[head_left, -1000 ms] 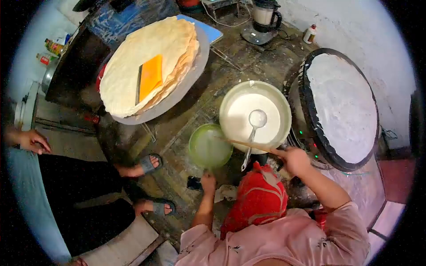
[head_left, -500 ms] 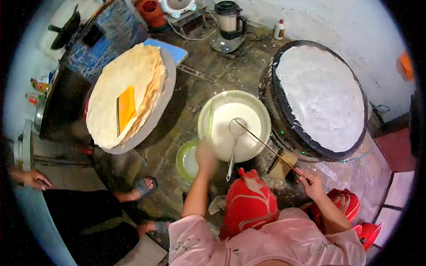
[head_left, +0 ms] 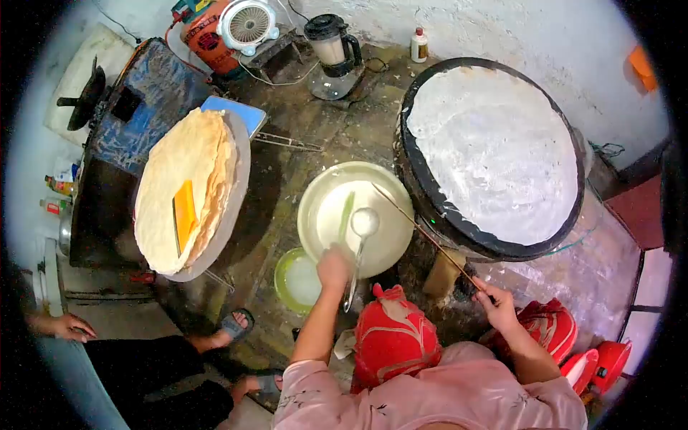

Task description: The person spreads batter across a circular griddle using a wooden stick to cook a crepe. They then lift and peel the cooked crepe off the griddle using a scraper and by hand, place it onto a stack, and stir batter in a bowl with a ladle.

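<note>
My left hand [head_left: 334, 269] is closed, slightly blurred, round the lower end of a light green strip-shaped scraper [head_left: 347, 216] over the near left of a large pale basin [head_left: 307, 204]. White batter [head_left: 326, 208] fills the basin's bottom. A metal ladle [head_left: 365, 222] rests in it, its handle over the near rim beside my left hand. My right hand [head_left: 496, 301] grips a long thin brown stick [head_left: 437, 244], whose far tip reaches over the basin. To the right, a round black-rimmed griddle [head_left: 413, 154] carries a wide white batter layer [head_left: 498, 154].
A stack of thin pancakes [head_left: 179, 158] bears a yellow scraper [head_left: 185, 215]. A green bowl [head_left: 281, 279] of cloudy liquid adjoins the basin. Behind stand a blender [head_left: 332, 54], a fan [head_left: 247, 25] and a bottle [head_left: 419, 46]. Another person's hand [head_left: 74, 328] is at left.
The green scraper has shifted from leaning across the basin's left rim to over the batter, with my left hand. The stick's tip has moved off the ladle. The camera view has shifted.
</note>
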`<control>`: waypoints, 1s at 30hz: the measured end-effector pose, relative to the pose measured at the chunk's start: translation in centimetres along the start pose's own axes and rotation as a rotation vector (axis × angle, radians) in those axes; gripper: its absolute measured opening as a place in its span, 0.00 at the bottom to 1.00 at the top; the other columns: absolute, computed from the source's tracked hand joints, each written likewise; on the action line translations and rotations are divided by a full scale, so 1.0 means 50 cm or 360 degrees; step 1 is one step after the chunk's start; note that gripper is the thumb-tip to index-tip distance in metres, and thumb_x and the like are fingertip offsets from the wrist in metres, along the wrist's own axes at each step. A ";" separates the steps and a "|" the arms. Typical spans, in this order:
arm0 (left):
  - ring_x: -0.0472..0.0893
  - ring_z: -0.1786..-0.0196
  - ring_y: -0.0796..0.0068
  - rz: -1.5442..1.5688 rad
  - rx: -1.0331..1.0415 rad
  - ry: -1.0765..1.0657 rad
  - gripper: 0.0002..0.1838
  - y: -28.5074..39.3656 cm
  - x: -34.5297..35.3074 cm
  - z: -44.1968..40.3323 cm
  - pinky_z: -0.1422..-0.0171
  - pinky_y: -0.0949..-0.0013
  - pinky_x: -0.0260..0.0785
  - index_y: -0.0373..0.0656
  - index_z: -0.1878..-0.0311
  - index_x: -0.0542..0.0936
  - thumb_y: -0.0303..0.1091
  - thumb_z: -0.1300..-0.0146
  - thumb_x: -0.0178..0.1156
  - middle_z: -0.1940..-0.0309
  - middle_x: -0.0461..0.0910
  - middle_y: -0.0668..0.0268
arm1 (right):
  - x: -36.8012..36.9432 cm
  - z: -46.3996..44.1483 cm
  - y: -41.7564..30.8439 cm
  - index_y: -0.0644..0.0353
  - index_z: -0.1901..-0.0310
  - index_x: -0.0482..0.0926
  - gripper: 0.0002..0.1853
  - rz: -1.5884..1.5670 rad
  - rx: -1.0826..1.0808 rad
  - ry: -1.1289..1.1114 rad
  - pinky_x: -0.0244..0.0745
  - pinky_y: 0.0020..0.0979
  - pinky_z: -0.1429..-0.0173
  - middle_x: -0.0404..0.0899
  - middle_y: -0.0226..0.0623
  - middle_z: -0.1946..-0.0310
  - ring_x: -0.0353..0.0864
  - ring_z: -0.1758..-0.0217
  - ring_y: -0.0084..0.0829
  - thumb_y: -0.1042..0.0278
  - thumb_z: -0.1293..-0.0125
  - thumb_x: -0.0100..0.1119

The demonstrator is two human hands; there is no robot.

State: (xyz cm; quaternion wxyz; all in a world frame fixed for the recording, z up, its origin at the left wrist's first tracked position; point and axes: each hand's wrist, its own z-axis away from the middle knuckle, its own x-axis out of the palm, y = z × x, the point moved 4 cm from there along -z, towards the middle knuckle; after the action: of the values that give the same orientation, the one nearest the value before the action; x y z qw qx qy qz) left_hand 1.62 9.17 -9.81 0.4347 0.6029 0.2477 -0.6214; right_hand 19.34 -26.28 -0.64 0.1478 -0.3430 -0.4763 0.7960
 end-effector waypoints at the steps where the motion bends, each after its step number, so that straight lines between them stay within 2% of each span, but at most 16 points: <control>1: 0.77 0.70 0.45 0.0077 -0.0042 0.0088 0.08 -0.009 -0.010 -0.008 0.64 0.51 0.71 0.37 0.62 0.74 0.29 0.44 0.50 0.70 0.77 0.47 | 0.004 0.001 -0.004 0.59 0.47 0.76 0.18 -0.0006 -0.0015 0.0004 0.71 0.28 0.48 0.79 0.39 0.52 0.78 0.50 0.28 0.80 0.40 0.54; 3: 0.77 0.70 0.43 0.0195 -0.0003 0.0225 0.07 -0.022 -0.030 -0.039 0.66 0.49 0.70 0.36 0.64 0.73 0.29 0.43 0.51 0.72 0.76 0.47 | 0.005 0.004 -0.021 0.59 0.47 0.76 0.19 0.0004 -0.0033 -0.0014 0.70 0.27 0.47 0.79 0.39 0.52 0.78 0.50 0.28 0.81 0.41 0.54; 5: 0.79 0.66 0.50 0.0131 -0.0034 0.0317 0.10 -0.027 -0.046 -0.087 0.63 0.55 0.71 0.38 0.64 0.76 0.31 0.41 0.47 0.71 0.78 0.50 | 0.001 -0.001 -0.021 0.59 0.47 0.76 0.19 0.0016 -0.0055 -0.0022 0.70 0.27 0.46 0.79 0.39 0.52 0.77 0.49 0.27 0.82 0.41 0.54; 6: 0.79 0.66 0.50 0.0128 -0.0030 0.0318 0.10 -0.017 -0.052 -0.114 0.63 0.55 0.71 0.38 0.64 0.76 0.31 0.41 0.47 0.71 0.78 0.50 | 0.001 -0.002 -0.013 0.59 0.47 0.76 0.19 -0.0019 -0.0061 -0.0026 0.70 0.27 0.46 0.79 0.40 0.52 0.77 0.49 0.28 0.83 0.42 0.54; 8: 0.79 0.67 0.50 0.0402 -0.0246 0.0447 0.10 -0.010 -0.063 -0.157 0.64 0.54 0.70 0.36 0.69 0.77 0.29 0.43 0.47 0.75 0.77 0.47 | 0.001 -0.001 -0.006 0.59 0.48 0.76 0.20 -0.0062 -0.0057 -0.0024 0.70 0.27 0.46 0.79 0.40 0.52 0.78 0.49 0.28 0.84 0.43 0.54; 9: 0.79 0.67 0.50 0.0398 -0.0238 0.0443 0.10 -0.005 -0.046 -0.178 0.64 0.54 0.70 0.36 0.69 0.77 0.29 0.43 0.47 0.75 0.77 0.47 | 0.001 -0.002 -0.010 0.59 0.48 0.76 0.20 -0.0046 -0.0072 -0.0019 0.70 0.27 0.46 0.79 0.41 0.52 0.78 0.49 0.28 0.84 0.43 0.55; 11: 0.78 0.68 0.47 0.0948 -0.0320 0.0293 0.10 0.004 0.015 -0.205 0.63 0.53 0.68 0.35 0.72 0.77 0.29 0.44 0.48 0.77 0.77 0.45 | 0.002 0.003 -0.012 0.59 0.48 0.76 0.20 -0.0032 -0.0080 -0.0009 0.70 0.27 0.46 0.79 0.41 0.52 0.78 0.49 0.28 0.84 0.43 0.55; 13: 0.78 0.68 0.45 0.1011 0.0092 -0.0002 0.10 0.104 -0.001 -0.144 0.62 0.52 0.68 0.34 0.71 0.78 0.31 0.45 0.50 0.75 0.77 0.45 | 0.002 0.000 -0.010 0.59 0.48 0.76 0.20 -0.0022 -0.0010 -0.0067 0.70 0.28 0.46 0.79 0.42 0.52 0.78 0.49 0.30 0.83 0.43 0.56; 17: 0.77 0.68 0.46 0.0854 0.0145 -0.0158 0.14 0.156 -0.042 -0.077 0.62 0.52 0.67 0.33 0.70 0.79 0.35 0.43 0.52 0.73 0.78 0.47 | -0.004 0.001 -0.009 0.59 0.48 0.76 0.19 -0.0027 -0.0061 -0.0028 0.70 0.29 0.46 0.79 0.42 0.52 0.78 0.49 0.31 0.81 0.42 0.56; 19: 0.76 0.69 0.45 0.1099 0.0098 -0.0095 0.14 0.147 -0.106 -0.053 0.63 0.52 0.67 0.34 0.70 0.78 0.37 0.42 0.51 0.72 0.78 0.48 | -0.004 0.004 -0.008 0.60 0.48 0.76 0.18 -0.0053 -0.0063 -0.0028 0.70 0.30 0.46 0.79 0.43 0.53 0.78 0.49 0.33 0.80 0.42 0.56; 20: 0.77 0.70 0.46 0.0860 0.0256 0.0210 0.13 0.096 -0.056 -0.083 0.63 0.53 0.68 0.35 0.71 0.79 0.37 0.43 0.52 0.72 0.78 0.47 | -0.001 0.007 -0.002 0.60 0.48 0.76 0.18 -0.0056 -0.0061 -0.0029 0.70 0.30 0.46 0.79 0.43 0.53 0.78 0.49 0.33 0.80 0.42 0.56; 22: 0.78 0.68 0.46 0.0642 -0.0195 0.0202 0.11 0.001 -0.034 -0.144 0.63 0.54 0.70 0.37 0.71 0.80 0.34 0.44 0.51 0.70 0.79 0.47 | 0.000 0.010 0.008 0.61 0.48 0.76 0.17 -0.0103 -0.0086 -0.0024 0.70 0.30 0.46 0.79 0.44 0.53 0.78 0.49 0.33 0.79 0.41 0.56; 25: 0.80 0.62 0.48 0.0102 -0.0455 0.0283 0.10 -0.043 -0.090 -0.206 0.59 0.55 0.73 0.36 0.70 0.80 0.29 0.46 0.51 0.69 0.79 0.47 | -0.007 0.006 -0.002 0.61 0.49 0.76 0.17 -0.0033 -0.0097 -0.0035 0.71 0.30 0.47 0.79 0.45 0.53 0.79 0.50 0.34 0.79 0.41 0.56; 27: 0.80 0.61 0.48 0.0118 -0.0568 0.0299 0.09 -0.057 -0.101 -0.238 0.57 0.55 0.73 0.35 0.71 0.80 0.30 0.47 0.53 0.70 0.79 0.47 | -0.006 0.002 -0.011 0.61 0.49 0.76 0.17 -0.0025 -0.0097 -0.0012 0.71 0.31 0.47 0.79 0.45 0.53 0.79 0.51 0.34 0.79 0.41 0.56; 29: 0.81 0.61 0.50 0.0188 -0.0467 0.0105 0.10 -0.008 -0.108 -0.248 0.56 0.55 0.73 0.34 0.70 0.81 0.31 0.47 0.54 0.69 0.80 0.48 | -0.008 0.001 -0.014 0.61 0.49 0.76 0.17 -0.0015 -0.0097 0.0006 0.71 0.31 0.48 0.79 0.45 0.54 0.79 0.51 0.34 0.79 0.41 0.56; 30: 0.81 0.63 0.52 -0.0018 -0.0238 0.0060 0.10 -0.011 -0.056 -0.280 0.58 0.55 0.72 0.35 0.69 0.81 0.31 0.48 0.54 0.70 0.80 0.48 | -0.006 0.001 -0.011 0.61 0.49 0.76 0.17 -0.0011 -0.0051 -0.0017 0.71 0.31 0.47 0.79 0.45 0.54 0.79 0.51 0.34 0.79 0.41 0.56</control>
State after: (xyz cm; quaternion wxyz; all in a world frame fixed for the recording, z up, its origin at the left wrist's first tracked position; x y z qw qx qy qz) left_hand 8.32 21.77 -9.34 0.4703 0.5789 0.3050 -0.5921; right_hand 19.50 -26.20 -0.02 0.1424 -0.3394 -0.4910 0.7896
